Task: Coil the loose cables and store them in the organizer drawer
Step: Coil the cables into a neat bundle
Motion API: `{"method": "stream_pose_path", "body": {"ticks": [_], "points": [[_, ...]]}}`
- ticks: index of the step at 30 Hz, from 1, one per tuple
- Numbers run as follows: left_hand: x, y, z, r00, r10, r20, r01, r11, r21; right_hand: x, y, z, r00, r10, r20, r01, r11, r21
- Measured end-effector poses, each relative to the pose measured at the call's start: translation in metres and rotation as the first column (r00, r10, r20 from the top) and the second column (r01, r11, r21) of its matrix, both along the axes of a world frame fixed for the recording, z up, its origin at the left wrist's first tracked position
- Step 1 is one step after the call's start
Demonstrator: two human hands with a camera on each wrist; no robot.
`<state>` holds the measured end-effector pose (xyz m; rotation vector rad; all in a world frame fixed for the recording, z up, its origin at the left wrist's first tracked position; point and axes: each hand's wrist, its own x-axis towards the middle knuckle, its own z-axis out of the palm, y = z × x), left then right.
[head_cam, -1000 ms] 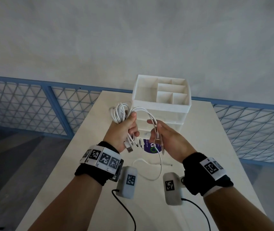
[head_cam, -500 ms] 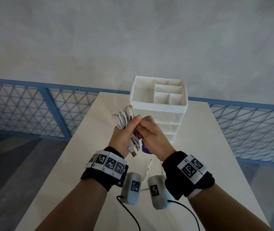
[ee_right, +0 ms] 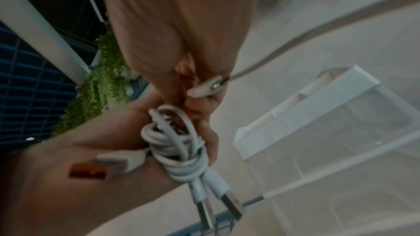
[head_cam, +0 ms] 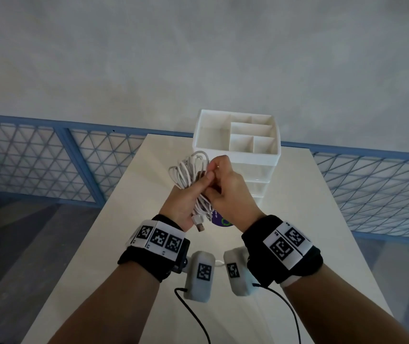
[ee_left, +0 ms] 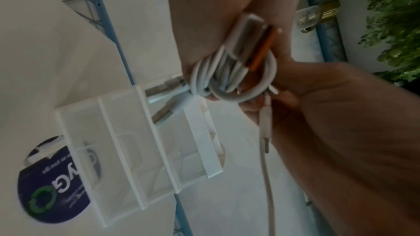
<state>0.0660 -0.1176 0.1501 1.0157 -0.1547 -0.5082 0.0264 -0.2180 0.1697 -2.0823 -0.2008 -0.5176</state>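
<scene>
Above the pale table (head_cam: 129,232), in front of the white plastic drawer organizer (head_cam: 238,155), we have the white USB cables (head_cam: 189,173) mostly coiled: our left hand (head_cam: 186,202) keeps its grip clamped round the bundle, while our right hand (head_cam: 228,192) pinches a loose cable end against it. Still left, we judge: securing that tail and placing the coil in a drawer.
</scene>
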Motion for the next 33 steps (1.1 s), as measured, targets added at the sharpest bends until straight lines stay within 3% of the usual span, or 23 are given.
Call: {"method": "stream_pose_path", "body": {"ticks": [3, 6, 9, 11, 14, 16, 18, 20, 23, 25, 27, 28, 30, 33], "points": [[0.007, 0.001, 0.003, 0.996, 0.067, -0.060, -0.068, 0.998, -0.012, -0.001, 0.000, 0.004, 0.999, -0.009, -0.048, 0.012, 0.998, 0.061], [0.015, 0.005, 0.009, 0.986, 0.073, -0.148, -0.086, 0.993, -0.081, -0.012, 0.001, 0.005, 0.993, -0.002, -0.115, 0.033, 0.964, 0.265], [0.016, 0.006, 0.014, 0.989, 0.069, -0.129, -0.087, 0.987, -0.133, -0.022, 0.002, -0.001, 0.991, -0.058, -0.124, 0.085, 0.970, 0.230], [0.019, 0.009, 0.018, 0.991, 0.065, -0.119, -0.085, 0.980, -0.178, -0.027, -0.002, -0.008, 0.969, 0.000, -0.246, 0.067, 0.962, 0.266], [0.030, 0.020, 0.025, 0.994, 0.047, -0.104, -0.068, 0.974, -0.218, -0.034, -0.015, -0.019, 0.823, 0.307, -0.478, -0.085, 0.898, 0.432], [0.036, 0.031, 0.030, 0.997, 0.053, -0.054, -0.064, 0.974, -0.218, -0.040, -0.030, -0.025, 0.742, 0.369, -0.560, -0.150, 0.905, 0.397], [0.041, 0.043, 0.033, 0.999, 0.049, -0.002, -0.049, 0.974, -0.223, -0.045, -0.044, -0.030, 0.712, 0.386, -0.586, -0.152, 0.900, 0.408], [0.044, 0.052, 0.032, 1.000, 0.011, 0.027, -0.005, 0.983, -0.183, -0.045, -0.055, -0.031, 0.750, 0.372, -0.547, -0.028, 0.844, 0.535], [0.036, 0.049, 0.027, 0.992, -0.117, 0.057, 0.116, 0.993, 0.011, -0.033, -0.059, -0.018, 0.863, 0.282, -0.418, 0.110, 0.705, 0.701], [0.023, 0.037, 0.022, 0.981, -0.179, 0.081, 0.164, 0.973, 0.160, -0.023, -0.054, -0.005, 0.897, 0.215, -0.387, 0.068, 0.797, 0.600], [0.008, 0.022, 0.019, 0.973, -0.204, 0.103, 0.174, 0.953, 0.249, -0.015, -0.042, 0.008, 0.925, 0.121, -0.360, 0.022, 0.929, 0.369], [0.002, 0.015, 0.019, 0.973, -0.204, 0.110, 0.171, 0.951, 0.257, -0.012, -0.036, 0.012, 0.941, 0.070, -0.332, 0.031, 0.957, 0.288], [-0.005, 0.006, 0.020, 0.977, -0.188, 0.098, 0.160, 0.958, 0.239, -0.005, -0.025, 0.017, 0.967, -0.024, -0.255, 0.086, 0.969, 0.232], [-0.002, 0.001, 0.021, 0.985, -0.158, 0.075, 0.134, 0.959, 0.250, -0.001, -0.017, 0.018, 0.980, -0.096, -0.175, 0.147, 0.941, 0.306]]}}
